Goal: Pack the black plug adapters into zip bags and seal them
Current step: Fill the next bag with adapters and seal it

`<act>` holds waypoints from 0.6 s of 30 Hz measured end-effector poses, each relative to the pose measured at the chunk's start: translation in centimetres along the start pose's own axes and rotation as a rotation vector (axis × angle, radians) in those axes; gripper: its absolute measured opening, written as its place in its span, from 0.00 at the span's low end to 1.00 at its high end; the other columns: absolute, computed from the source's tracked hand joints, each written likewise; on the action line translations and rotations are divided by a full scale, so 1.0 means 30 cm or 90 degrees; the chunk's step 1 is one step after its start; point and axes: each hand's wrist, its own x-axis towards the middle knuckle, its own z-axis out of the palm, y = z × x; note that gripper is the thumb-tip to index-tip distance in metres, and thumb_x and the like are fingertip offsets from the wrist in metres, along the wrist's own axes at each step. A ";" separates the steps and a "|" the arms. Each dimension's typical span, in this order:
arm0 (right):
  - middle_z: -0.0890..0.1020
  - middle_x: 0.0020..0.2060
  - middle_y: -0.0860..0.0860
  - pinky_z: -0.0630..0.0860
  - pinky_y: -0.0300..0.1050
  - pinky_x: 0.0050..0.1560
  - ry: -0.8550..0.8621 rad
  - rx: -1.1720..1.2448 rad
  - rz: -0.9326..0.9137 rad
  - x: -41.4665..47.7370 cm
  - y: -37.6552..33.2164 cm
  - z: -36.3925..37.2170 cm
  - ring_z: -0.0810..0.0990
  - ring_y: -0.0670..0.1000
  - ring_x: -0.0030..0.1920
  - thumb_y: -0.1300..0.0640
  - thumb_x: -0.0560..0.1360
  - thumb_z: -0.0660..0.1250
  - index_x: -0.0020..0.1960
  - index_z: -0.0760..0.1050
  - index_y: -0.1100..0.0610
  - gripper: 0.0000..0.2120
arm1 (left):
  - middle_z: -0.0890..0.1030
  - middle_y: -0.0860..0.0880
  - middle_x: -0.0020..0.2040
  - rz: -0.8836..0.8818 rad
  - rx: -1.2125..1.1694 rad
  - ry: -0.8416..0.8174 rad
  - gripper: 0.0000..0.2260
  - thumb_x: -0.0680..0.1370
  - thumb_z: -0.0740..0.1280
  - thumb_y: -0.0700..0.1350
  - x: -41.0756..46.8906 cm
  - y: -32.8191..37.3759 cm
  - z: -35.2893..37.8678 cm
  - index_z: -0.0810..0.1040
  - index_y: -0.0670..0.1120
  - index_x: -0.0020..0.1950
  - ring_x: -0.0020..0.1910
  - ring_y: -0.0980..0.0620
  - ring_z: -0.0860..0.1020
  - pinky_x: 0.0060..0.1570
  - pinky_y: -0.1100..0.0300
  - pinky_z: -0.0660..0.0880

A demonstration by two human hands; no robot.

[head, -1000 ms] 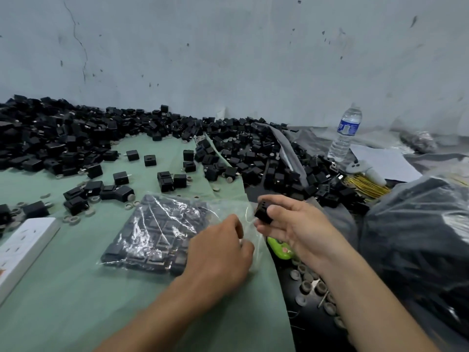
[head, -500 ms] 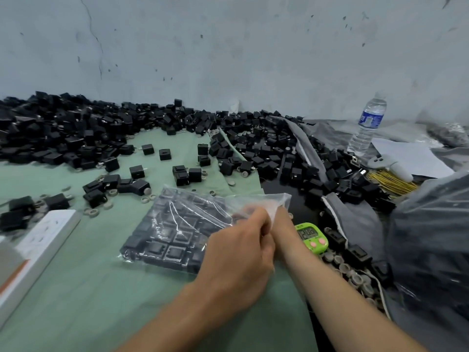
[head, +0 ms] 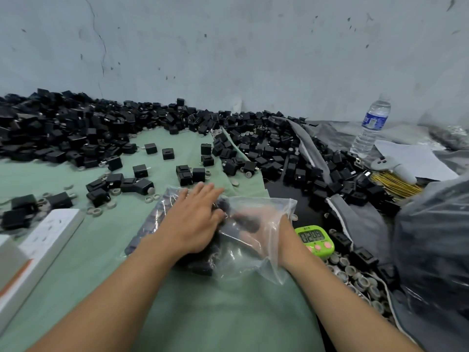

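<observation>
Since half a second ago the right hand (head: 261, 224) has slid from the mouth into the clear plastic zip bag (head: 256, 261), and the left hand (head: 193, 222) has left the rim to lie on top. Nearest, both forearms cross the pale green cloth (head: 215, 316). At frame centre the left hand presses flat, fingers straight, on the packed rows of black plug adapters (head: 152, 222) inside the bag. The right hand shows only through the film, blurred; whether its fingers curl round an adapter I cannot tell. The bag mouth gapes round its wrist, unsealed. I judge filling is the step in hand: next the right hand must seat its piece and back out, then both hands must press the zip shut. Beyond, loose black adapters (head: 76, 133) heap along the grey wall (head: 253, 59), upper left.
</observation>
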 end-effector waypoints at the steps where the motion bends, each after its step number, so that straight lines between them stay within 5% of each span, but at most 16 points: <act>1: 0.81 0.49 0.45 0.72 0.33 0.55 0.008 -0.012 0.012 0.010 -0.023 -0.010 0.76 0.44 0.49 0.47 0.71 0.68 0.53 0.81 0.49 0.13 | 0.51 0.53 0.83 0.013 0.023 -0.017 0.25 0.85 0.52 0.56 0.011 0.003 0.014 0.52 0.57 0.83 0.82 0.53 0.47 0.80 0.50 0.40; 3: 0.82 0.44 0.46 0.68 0.31 0.46 0.029 -0.020 0.008 0.025 -0.028 -0.011 0.76 0.47 0.43 0.52 0.76 0.66 0.46 0.80 0.51 0.06 | 0.52 0.53 0.83 0.027 0.062 -0.048 0.26 0.85 0.50 0.58 0.025 -0.003 0.028 0.50 0.56 0.83 0.82 0.53 0.48 0.80 0.51 0.41; 6: 0.84 0.46 0.45 0.74 0.40 0.50 0.072 0.046 0.027 0.035 -0.015 -0.002 0.77 0.41 0.44 0.56 0.76 0.69 0.52 0.84 0.52 0.07 | 0.56 0.54 0.82 0.039 0.079 -0.052 0.26 0.85 0.50 0.58 0.028 -0.016 0.027 0.53 0.55 0.83 0.81 0.53 0.52 0.79 0.51 0.44; 8: 0.83 0.42 0.43 0.74 0.38 0.48 0.002 0.055 0.022 0.039 -0.012 -0.001 0.77 0.37 0.42 0.56 0.75 0.70 0.52 0.83 0.50 0.07 | 0.57 0.54 0.82 0.040 0.091 -0.051 0.25 0.85 0.50 0.58 0.023 -0.018 0.025 0.53 0.55 0.82 0.80 0.53 0.53 0.79 0.51 0.46; 10: 0.83 0.42 0.43 0.78 0.38 0.51 -0.068 0.119 0.009 0.036 -0.029 -0.001 0.81 0.42 0.46 0.56 0.72 0.71 0.50 0.81 0.45 0.09 | 0.56 0.54 0.82 0.031 0.101 -0.062 0.25 0.85 0.49 0.57 0.015 -0.017 0.019 0.52 0.55 0.82 0.80 0.53 0.52 0.79 0.50 0.46; 14: 0.85 0.46 0.46 0.81 0.46 0.52 0.018 0.019 0.016 0.033 -0.034 0.045 0.83 0.47 0.48 0.53 0.73 0.72 0.52 0.83 0.49 0.08 | 0.59 0.53 0.80 0.011 0.113 -0.068 0.25 0.85 0.49 0.57 -0.041 -0.033 0.001 0.53 0.54 0.82 0.80 0.52 0.55 0.79 0.50 0.47; 18: 0.86 0.43 0.43 0.84 0.42 0.46 0.047 0.249 0.045 0.052 -0.053 0.072 0.85 0.42 0.43 0.50 0.73 0.74 0.49 0.81 0.44 0.05 | 0.58 0.52 0.81 -0.020 0.133 -0.066 0.25 0.86 0.47 0.57 -0.100 -0.059 -0.008 0.52 0.53 0.82 0.80 0.51 0.54 0.79 0.49 0.46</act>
